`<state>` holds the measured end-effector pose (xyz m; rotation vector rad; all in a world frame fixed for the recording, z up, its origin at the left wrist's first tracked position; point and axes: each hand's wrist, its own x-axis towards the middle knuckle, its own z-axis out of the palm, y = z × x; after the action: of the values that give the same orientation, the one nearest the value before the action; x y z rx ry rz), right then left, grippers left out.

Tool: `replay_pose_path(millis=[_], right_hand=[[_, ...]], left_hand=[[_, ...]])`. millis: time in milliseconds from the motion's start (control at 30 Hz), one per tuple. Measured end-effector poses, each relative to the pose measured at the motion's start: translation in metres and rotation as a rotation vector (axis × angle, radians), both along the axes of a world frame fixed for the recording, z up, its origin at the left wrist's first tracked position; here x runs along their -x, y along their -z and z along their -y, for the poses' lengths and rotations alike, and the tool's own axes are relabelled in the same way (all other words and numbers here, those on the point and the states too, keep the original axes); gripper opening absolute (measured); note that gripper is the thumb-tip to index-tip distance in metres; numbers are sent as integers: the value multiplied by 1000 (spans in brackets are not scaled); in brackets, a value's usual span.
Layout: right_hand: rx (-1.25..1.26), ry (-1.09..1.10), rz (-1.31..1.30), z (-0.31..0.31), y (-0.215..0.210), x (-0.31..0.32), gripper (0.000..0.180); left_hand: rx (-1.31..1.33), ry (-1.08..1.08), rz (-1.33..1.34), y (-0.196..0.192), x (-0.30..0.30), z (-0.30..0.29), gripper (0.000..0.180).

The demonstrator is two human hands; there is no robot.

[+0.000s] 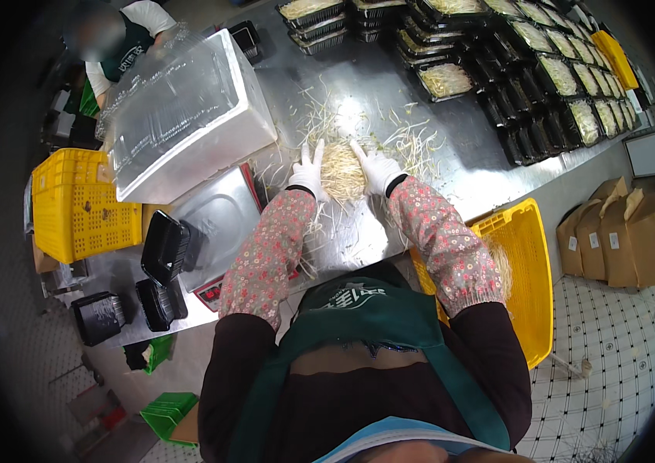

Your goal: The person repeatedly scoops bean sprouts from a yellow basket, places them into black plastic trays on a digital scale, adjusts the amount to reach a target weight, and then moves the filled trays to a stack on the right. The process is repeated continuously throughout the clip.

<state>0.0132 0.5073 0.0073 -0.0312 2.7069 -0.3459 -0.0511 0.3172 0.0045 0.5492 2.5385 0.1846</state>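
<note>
Head view: both gloved hands cup a sprout pile point(342, 171) at centre of the steel tabletop point(389, 92). Left hand point(309, 171) presses the pile's 9 o'clock side, fingers up and spread, grip part-curled against the sprouts, not closed round them. Right hand point(378, 170) does the same at 3 o'clock; palm on the pile, fingers loose. Floral sleeves point(266, 255) cover both forearms.

Loose sprouts point(412, 139) lie scattered on the tabletop from 11 to 2 o'clock of the pile, w/ more strands trailing at 6 o'clock. Black trays point(543, 77) filled w/ sprouts stand stacked in rows at 1–2 o'clock, well apart from the hands. White box point(219, 131) w/ clear plastic liner sits at 10 o'clock, near the left hand. Scale point(219, 224) w/ steel pan at 8 o'clock, empty black trays point(164, 247) just beside it. Yellow crate point(73, 204) at 9 o'clock, off the tabletop edge; second yellow crate point(524, 270) at 4 o'clock, by the right elbow. Cardboard boxes point(621, 235) on the floor at 3 o'clock. Another person point(123, 42) works at 10 o'clock, behind the white box.
</note>
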Motion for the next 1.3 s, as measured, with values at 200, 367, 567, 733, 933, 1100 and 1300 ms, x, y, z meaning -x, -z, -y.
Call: replay_pose_path(millis=[200,367,567,733,933,1100,1300], right_hand=[[18,-110,-76,-33,9,37,31],[36,-24,-167,-97,-23,34,27],[245,148,-404,-142,-44,42,28],[533,189,-206,-76,-61,23,32],[202,-128,79,-25,15,-8,88],[428,-18,-117,-28,14,-2,110],[-13,-140,30,63,-2,-26,144]], left_hand=[[-234,-63,-135,50,28,14,48],[-305,-40,-220,-17,-4,38,43],[-729,-44,-149,-29,-32,77,46],[-444,305,-433,-27,-64,62,51],[-195,68,-436,13,-119,39,89],[-811,-454,-164,66,-170,76,94],[-1263,-933,517,74,-153,49,78]])
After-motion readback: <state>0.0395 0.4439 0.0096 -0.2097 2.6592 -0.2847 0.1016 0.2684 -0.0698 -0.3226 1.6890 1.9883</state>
